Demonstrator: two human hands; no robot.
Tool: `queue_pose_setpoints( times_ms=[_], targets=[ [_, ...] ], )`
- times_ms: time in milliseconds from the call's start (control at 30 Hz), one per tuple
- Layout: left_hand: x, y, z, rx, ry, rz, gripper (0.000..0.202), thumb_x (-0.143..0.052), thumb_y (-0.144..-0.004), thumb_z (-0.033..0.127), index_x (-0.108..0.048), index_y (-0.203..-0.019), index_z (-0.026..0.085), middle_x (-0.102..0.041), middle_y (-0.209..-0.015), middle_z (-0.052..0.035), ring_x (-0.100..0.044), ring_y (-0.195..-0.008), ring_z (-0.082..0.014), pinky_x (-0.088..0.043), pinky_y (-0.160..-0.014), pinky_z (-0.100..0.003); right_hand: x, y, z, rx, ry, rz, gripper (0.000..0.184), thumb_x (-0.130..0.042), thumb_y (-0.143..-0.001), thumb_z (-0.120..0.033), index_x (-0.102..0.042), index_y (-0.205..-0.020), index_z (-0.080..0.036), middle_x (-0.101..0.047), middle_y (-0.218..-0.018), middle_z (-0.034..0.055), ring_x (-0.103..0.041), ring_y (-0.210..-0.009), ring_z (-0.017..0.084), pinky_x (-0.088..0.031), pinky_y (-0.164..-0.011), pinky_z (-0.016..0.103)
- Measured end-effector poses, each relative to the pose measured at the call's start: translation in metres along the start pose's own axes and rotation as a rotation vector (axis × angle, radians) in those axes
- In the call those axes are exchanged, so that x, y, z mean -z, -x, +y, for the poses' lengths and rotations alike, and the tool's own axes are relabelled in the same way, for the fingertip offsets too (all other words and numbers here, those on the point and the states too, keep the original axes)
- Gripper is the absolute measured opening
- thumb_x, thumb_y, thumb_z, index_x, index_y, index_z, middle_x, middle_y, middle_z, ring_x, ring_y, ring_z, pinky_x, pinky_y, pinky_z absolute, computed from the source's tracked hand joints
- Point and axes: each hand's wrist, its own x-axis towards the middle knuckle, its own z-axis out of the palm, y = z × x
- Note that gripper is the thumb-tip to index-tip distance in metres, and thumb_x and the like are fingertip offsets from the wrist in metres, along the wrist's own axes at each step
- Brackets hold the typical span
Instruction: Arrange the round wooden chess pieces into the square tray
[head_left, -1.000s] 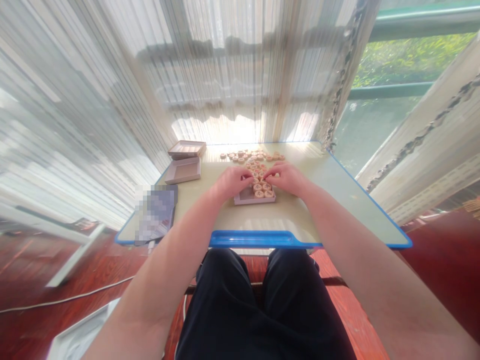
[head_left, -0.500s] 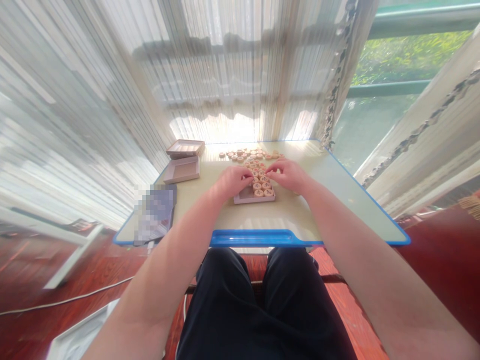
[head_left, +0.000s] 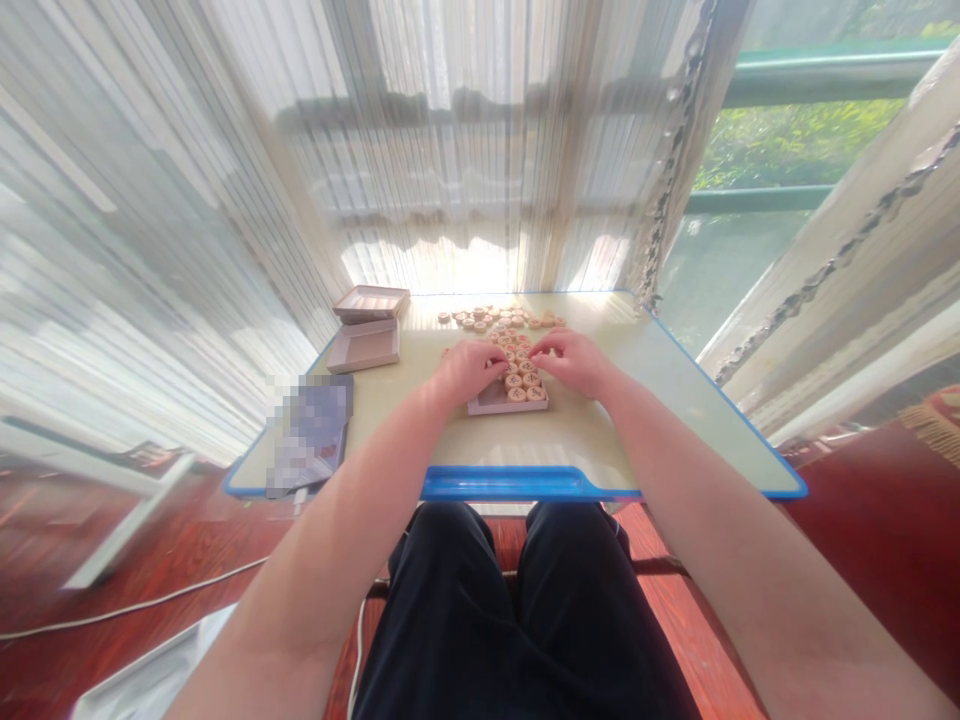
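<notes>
A small shallow tray lies on the table, partly filled with round wooden game pieces. My left hand rests at the tray's left side, fingers curled and pinched on the pieces. My right hand sits at the tray's right side, fingertips pinched over pieces at its far end. What each pinch holds is too small to make out. More loose wooden pieces lie scattered beyond the tray.
The pale table has a blue rim. Two shallow box parts stand at the back left, a blurred flat item at the near left. Sheer curtains hang close behind. My dark-trousered legs are below; a white cable runs over the red floor.
Both hands stay on the tray with only slight finger shifts. The camera tilted a little, so the table sits lower in view.
</notes>
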Motion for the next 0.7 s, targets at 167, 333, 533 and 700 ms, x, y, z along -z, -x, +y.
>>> queue_pose_setpoints(
  times_ms=[167, 333, 533, 700],
  targets=[
    [0.002, 0.000, 0.005, 0.050, 0.032, 0.004, 0.023, -0.051, -0.079, 0.027, -0.071, -0.087, 0.019, -0.068, -0.082, -0.0011, -0.058, -0.074, -0.0143, -0.044, -0.068, -0.024, 0.003, 0.001, -0.004, -0.005, -0.028, -0.010, 0.020, -0.057, -0.071, -0.026, -0.074, -0.079, -0.018, -0.062, -0.074, 0.0023, -0.054, -0.069, 0.014, -0.042, -0.071, 0.028],
    [0.005, 0.000, 0.002, 0.064, 0.041, -0.001, 0.024, -0.050, -0.077, 0.025, -0.070, -0.088, 0.018, -0.069, -0.084, -0.0012, -0.059, -0.074, -0.0146, -0.046, -0.070, -0.025, 0.004, 0.001, -0.006, -0.023, -0.061, 0.004, 0.020, -0.058, -0.071, -0.026, -0.074, -0.079, -0.018, -0.063, -0.076, 0.0030, -0.055, -0.072, 0.016, -0.042, -0.072, 0.028],
    [0.003, 0.000, -0.005, 0.064, -0.095, -0.105, 0.018, -0.052, -0.071, 0.023, -0.068, -0.079, 0.019, -0.067, -0.078, -0.0014, -0.057, -0.075, -0.0174, -0.047, -0.073, -0.029, 0.003, 0.000, -0.004, -0.017, -0.054, -0.004, 0.019, -0.057, -0.070, -0.025, -0.074, -0.079, -0.019, -0.063, -0.077, 0.0029, -0.055, -0.073, 0.016, -0.042, -0.069, 0.028],
    [0.001, 0.000, -0.005, 0.062, -0.103, -0.094, 0.018, -0.052, -0.073, 0.028, -0.068, -0.077, 0.020, -0.067, -0.078, -0.0019, -0.057, -0.078, -0.0188, -0.047, -0.074, -0.031, 0.004, 0.001, -0.005, -0.012, -0.050, -0.015, 0.020, -0.057, -0.071, -0.026, -0.074, -0.079, -0.019, -0.062, -0.077, 0.0027, -0.054, -0.072, 0.015, -0.041, -0.071, 0.028]
  ],
)
